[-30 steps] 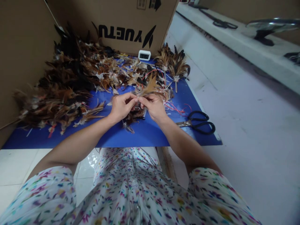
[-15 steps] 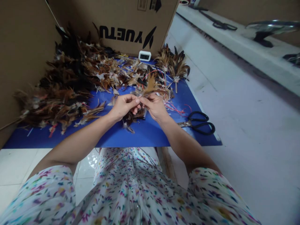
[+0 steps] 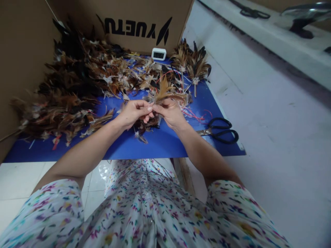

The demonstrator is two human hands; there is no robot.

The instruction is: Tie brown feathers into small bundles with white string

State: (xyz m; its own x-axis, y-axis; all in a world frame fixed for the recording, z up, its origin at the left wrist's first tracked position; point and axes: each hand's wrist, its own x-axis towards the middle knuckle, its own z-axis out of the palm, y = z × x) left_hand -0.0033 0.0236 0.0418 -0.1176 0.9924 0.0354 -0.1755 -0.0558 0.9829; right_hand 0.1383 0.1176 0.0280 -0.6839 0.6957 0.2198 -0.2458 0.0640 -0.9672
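Note:
Over the blue board (image 3: 121, 148) my two hands meet, thumb tips almost touching. My right hand (image 3: 169, 112) is closed in a pinch on a small bunch of brown feathers (image 3: 163, 90), whose tips fan upward and to the right. The fingers of my left hand (image 3: 136, 112) are pinched together at the base of that bunch; exactly what lies between them is too small to make out. Below the hands lie more dark feathers (image 3: 141, 136). Pink and red string (image 3: 192, 114) is strewn just right of my right hand.
A large feather pile (image 3: 69, 89) spreads across the left and back. Two feather bundles (image 3: 195, 67) lie at the back right, near a small white digital clock (image 3: 158, 54). Black-handled scissors (image 3: 219, 131) rest by the right edge. A cardboard box (image 3: 144, 12) stands behind.
The view has shifted slightly, so the board and box sit a little higher. Both hands stay together at the feather bunch, with only slight finger movement.

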